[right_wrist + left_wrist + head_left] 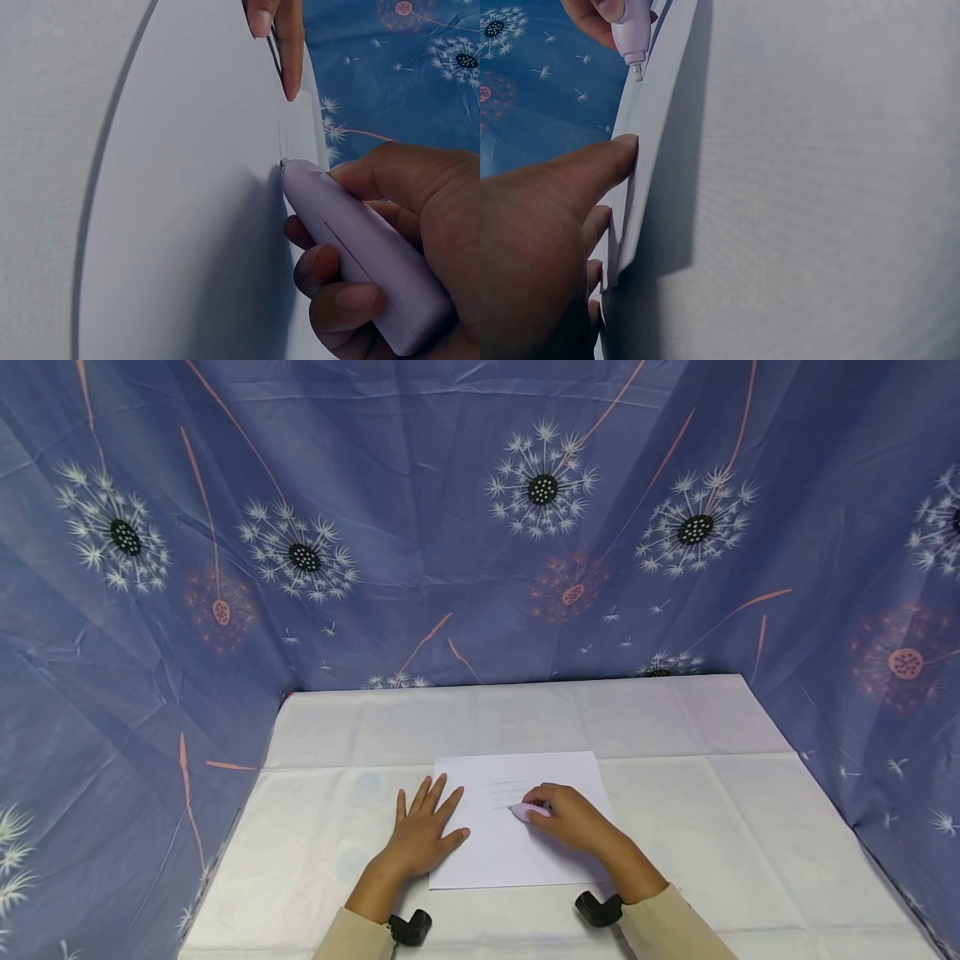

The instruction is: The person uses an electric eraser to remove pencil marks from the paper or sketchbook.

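A white sheet of paper (517, 852) lies on the table, with several thin, roughly parallel lines (510, 792) in its upper middle. My right hand (573, 818) grips a thick lilac pen-shaped tool (360, 247), fingers and thumb curled round its body. Its small metal tip (283, 163) meets the paper at the end of one line. On the sheet's left edge rests my left hand (420, 839), fingers spread and straight, the thumb (622, 154) on the paper. The tool's exact kind cannot be told.
A white cloth (322, 827) with fold creases covers the table. Behind it and at both sides hangs a blue curtain (420, 527) with a dandelion print. Black curved pieces (411, 928) sit at both wrists, beside beige sleeves (671, 927).
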The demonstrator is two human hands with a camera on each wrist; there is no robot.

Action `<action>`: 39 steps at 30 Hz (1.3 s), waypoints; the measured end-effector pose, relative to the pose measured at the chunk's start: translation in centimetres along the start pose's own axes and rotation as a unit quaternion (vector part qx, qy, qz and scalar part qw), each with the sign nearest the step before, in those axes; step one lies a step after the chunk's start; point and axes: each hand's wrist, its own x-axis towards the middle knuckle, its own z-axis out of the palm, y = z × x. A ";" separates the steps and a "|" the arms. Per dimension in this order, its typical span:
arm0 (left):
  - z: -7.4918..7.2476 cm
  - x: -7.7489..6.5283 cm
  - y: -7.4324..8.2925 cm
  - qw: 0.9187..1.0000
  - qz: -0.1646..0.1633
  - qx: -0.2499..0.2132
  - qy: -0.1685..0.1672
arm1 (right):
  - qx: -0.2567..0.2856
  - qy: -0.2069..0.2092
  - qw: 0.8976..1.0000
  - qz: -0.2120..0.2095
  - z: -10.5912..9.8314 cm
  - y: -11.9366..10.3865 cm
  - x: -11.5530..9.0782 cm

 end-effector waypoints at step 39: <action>-0.3 0.0 0.1 1.000 -0.004 0.002 -0.004 | -0.009 0.018 0.999 0.037 -0.9 0.2 -0.4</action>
